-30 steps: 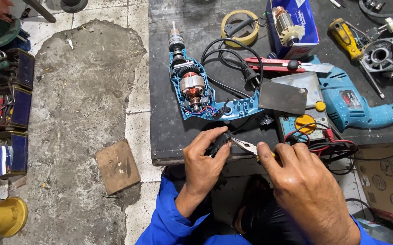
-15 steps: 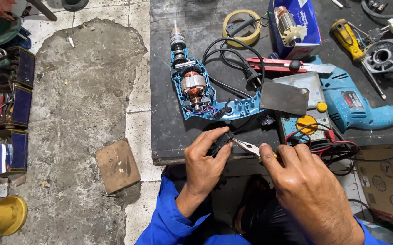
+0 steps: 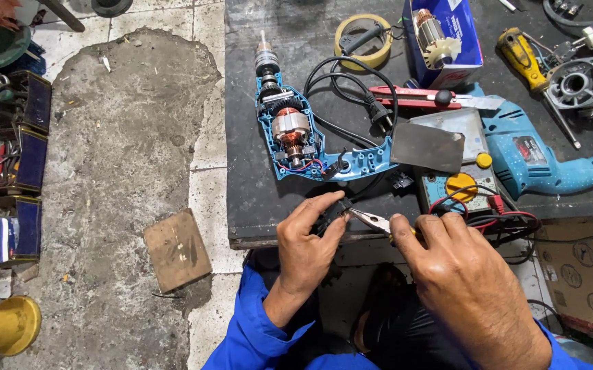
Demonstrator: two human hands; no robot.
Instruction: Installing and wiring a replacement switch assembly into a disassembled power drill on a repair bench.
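At the near edge of the tabletop the left hand pinches a small black part between thumb and fingertips; the grip is closed on it, just off the edge. The right hand is wrapped around the handles of pliers, whose slim nose points left and meets the black part; whether the tips are clamped on it or only touching cannot be told. Beyond the hands, an opened drill lies with its blue half-shell up, copper armature and gears exposed, a black cord looping from its handle end. A multimeter sits near the right hand, partly under a grey plate. Judged step: working on the small part with the pliers, probably a piece from the drill's handle. The next move would call for a steady left-hand pinch and fine, light pressure at the pliers' nose, since the part is small and held over the tabletop edge.
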